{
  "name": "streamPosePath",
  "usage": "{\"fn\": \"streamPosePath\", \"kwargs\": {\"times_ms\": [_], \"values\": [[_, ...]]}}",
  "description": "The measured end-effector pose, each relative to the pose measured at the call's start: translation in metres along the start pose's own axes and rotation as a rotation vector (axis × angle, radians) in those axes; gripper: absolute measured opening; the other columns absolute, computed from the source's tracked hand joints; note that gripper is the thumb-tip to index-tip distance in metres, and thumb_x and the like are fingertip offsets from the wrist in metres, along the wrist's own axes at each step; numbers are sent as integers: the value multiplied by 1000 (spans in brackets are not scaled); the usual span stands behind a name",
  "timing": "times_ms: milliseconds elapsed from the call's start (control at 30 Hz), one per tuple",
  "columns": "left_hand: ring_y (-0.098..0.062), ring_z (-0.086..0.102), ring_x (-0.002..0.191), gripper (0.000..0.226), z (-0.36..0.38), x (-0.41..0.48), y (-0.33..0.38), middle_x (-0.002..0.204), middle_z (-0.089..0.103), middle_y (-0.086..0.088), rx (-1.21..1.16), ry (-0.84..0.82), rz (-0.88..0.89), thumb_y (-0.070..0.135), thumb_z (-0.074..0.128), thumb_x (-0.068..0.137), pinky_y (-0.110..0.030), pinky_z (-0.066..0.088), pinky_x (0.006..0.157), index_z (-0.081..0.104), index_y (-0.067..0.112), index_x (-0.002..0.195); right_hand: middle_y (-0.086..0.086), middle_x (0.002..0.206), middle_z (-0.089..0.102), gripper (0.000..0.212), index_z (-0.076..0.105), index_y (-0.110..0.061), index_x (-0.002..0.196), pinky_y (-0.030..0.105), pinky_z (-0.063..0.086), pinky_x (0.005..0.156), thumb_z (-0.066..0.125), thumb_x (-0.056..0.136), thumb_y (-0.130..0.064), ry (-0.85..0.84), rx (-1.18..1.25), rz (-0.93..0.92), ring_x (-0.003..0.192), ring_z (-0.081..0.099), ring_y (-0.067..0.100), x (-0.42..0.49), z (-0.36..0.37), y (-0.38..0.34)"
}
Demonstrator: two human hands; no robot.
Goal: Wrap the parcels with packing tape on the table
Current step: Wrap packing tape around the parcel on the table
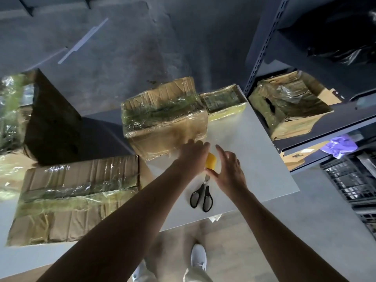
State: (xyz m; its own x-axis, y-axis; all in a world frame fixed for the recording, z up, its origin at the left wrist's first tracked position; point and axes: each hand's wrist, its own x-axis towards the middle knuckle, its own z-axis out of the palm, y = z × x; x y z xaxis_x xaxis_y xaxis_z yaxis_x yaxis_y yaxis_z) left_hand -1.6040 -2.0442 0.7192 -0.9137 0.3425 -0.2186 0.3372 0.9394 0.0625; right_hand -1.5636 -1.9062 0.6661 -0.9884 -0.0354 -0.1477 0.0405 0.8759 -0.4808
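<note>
Parcel just beyond the left hand, on the counter | tape roll between both hands, fingers straight, thumb of the right hand touching it | risk: a nudge likely rolls it onto scissors behind.

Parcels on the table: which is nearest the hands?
The middle tape-wrapped parcel, right beyond the left hand. The flat parcel lies further left, the small yellow parcel at the far corner.

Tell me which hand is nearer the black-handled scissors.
Right. The right hand lies just beyond the scissors, its thumb by the blade tips; the left hand is farther off, by the taped parcel.
</note>
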Motion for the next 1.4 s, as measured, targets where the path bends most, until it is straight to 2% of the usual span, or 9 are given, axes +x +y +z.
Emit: {"fn": "streamPosePath", "kwargs": {"times_ms": [100,200,267,400,567,733,967,1267,1400], "values": [[-31,59,104,53,0,-7,-16,116,59,-10,40,-78,-68,17,66,83,-39,52,82,42,12,131,10,127,46,60,39,-17,134,38,45,89,63,87,-46,41,56,150,116,47,27,-14,8,-4],[-30,63,99,58,1,-11,-27,110,62,-10,89,-124,-83,14,59,87,-37,52,74,33,12,139,5,112,59,31,50,-16,112,33,46,81,53,93,-40,-117,-32,175,103,58,25,-31,22,-10],[-29,63,101,62,2,-12,-30,114,63,-9,113,-139,-86,26,60,91,-35,50,72,28,12,143,5,112,59,33,50,-16,116,32,46,83,51,93,-39,-199,-91,147,105,58,25,-42,34,-14],[-32,58,111,68,5,-17,-31,124,57,-11,104,-133,-141,42,61,91,-35,46,78,29,9,141,6,119,51,37,42,-17,127,34,46,86,51,93,-29,-145,-187,177,111,52,24,-50,50,-19],[-33,56,113,59,8,-24,-35,126,55,-12,117,-131,-197,25,58,91,-38,47,84,30,6,139,5,117,47,35,38,-20,122,36,45,83,53,92,-30,-103,-243,230,110,49,23,-40,50,-7],[-32,49,118,60,6,-25,-37,127,52,-14,77,-129,-180,30,58,91,-38,46,86,31,4,138,2,114,56,31,43,-20,121,32,45,82,53,94,-30,-109,-311,212,107,55,21,-29,47,-5],[-35,50,108,71,-5,-40,-37,117,54,-15,-182,-133,-192,29,62,87,-41,46,82,23,21,145,4,107,68,33,56,-14,119,28,45,77,59,86,-14,-145,150,175,99,62,27,-30,15,8],[-29,58,97,72,-69,-82,-55,117,51,-13,-506,145,-113,16,71,76,-35,48,72,32,22,136,-15,86,67,30,61,-26,115,12,43,63,63,86,-26,-16,285,1,75,61,-1,-42,-36,-26],[-27,57,96,68,-85,-104,-76,121,48,-14,-588,265,-158,9,70,73,-32,47,70,35,19,131,-15,83,69,29,62,-29,113,23,54,67,64,84,-27,-1,328,-65,74,65,2,-44,-50,-62]]}}
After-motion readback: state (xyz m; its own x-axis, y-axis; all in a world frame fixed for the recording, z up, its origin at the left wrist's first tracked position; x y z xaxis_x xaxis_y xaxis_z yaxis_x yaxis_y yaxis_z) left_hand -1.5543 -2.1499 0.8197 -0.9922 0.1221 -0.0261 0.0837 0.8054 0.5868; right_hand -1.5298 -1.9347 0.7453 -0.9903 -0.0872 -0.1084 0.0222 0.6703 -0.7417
